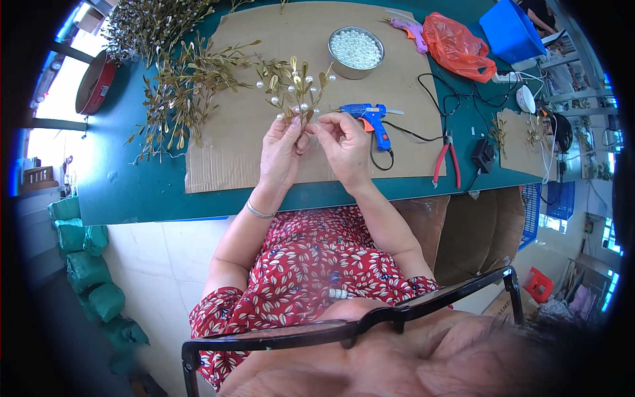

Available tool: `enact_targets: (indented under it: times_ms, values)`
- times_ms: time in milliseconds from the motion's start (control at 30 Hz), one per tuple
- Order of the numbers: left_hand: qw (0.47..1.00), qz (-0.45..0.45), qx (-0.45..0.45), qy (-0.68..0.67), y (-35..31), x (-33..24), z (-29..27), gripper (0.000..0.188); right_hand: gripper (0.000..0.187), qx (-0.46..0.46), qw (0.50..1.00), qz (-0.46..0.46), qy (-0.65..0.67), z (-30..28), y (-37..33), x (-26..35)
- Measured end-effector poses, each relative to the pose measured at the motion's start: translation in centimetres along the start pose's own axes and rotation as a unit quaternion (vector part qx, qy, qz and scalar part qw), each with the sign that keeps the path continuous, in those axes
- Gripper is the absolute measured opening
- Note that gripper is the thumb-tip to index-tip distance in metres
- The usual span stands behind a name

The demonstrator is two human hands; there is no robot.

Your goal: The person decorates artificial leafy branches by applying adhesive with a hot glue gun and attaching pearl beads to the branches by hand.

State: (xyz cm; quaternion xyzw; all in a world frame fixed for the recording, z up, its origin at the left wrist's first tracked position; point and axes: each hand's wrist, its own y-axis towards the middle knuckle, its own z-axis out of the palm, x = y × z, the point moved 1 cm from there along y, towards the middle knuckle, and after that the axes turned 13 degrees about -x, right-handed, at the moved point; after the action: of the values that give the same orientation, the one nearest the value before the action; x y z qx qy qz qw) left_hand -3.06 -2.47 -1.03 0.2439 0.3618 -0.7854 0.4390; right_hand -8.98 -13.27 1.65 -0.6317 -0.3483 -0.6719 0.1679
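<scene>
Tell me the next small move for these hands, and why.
The right hand should probably make a small pinch at the lower part of the gold sprig: its closed fingertips are already there, the left hand holds the sprig near its base, and the blue glue gun lies on the cardboard. Anything between the right fingertips is too small to tell.

And upper centre, a gold-leaved sprig (305,69) glints like metal, its round white beads (274,100) glossy; there's a matt brown cardboard sheet (231,159), a shiny round metal bowl (352,72), upper right a crinkled red plastic bag (456,46).
</scene>
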Motion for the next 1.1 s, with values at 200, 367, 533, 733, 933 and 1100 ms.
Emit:
enact_targets:
  times_ms: [200, 367, 533, 733, 933, 1100]
  values:
    - [0.998, 0.059, -0.015, 0.024, -0.3, 0.5, 0.0, 0.016, 0.010, -0.041, 0.982, -0.146, -0.111, 1.2, 0.5, -1.1]
    - [0.994, 0.083, -0.047, 0.058, -0.5, 0.1, -0.2, 0.016, 0.007, -0.141, 0.989, -0.032, 0.018, -1.9, 3.2, -0.4]
    - [0.993, 0.084, -0.033, 0.069, 0.4, -1.2, -1.4, 0.015, 0.027, -0.242, 0.968, -0.063, -0.036, -10.4, 7.5, 0.0]
    - [0.996, 0.067, -0.031, 0.046, 0.6, -1.8, -1.9, 0.016, 0.035, -0.338, 0.935, -0.109, 0.016, -15.2, 8.8, 2.1]
    - [0.994, 0.078, -0.031, 0.063, 0.5, -1.8, -1.8, 0.017, 0.017, -0.176, 0.973, -0.019, 0.151, -9.6, 6.4, 2.1]
    - [0.991, 0.104, -0.033, 0.074, 0.8, -1.9, -2.2, 0.021, 0.016, -0.024, 0.996, 0.054, -0.071, -9.1, 5.6, -1.7]
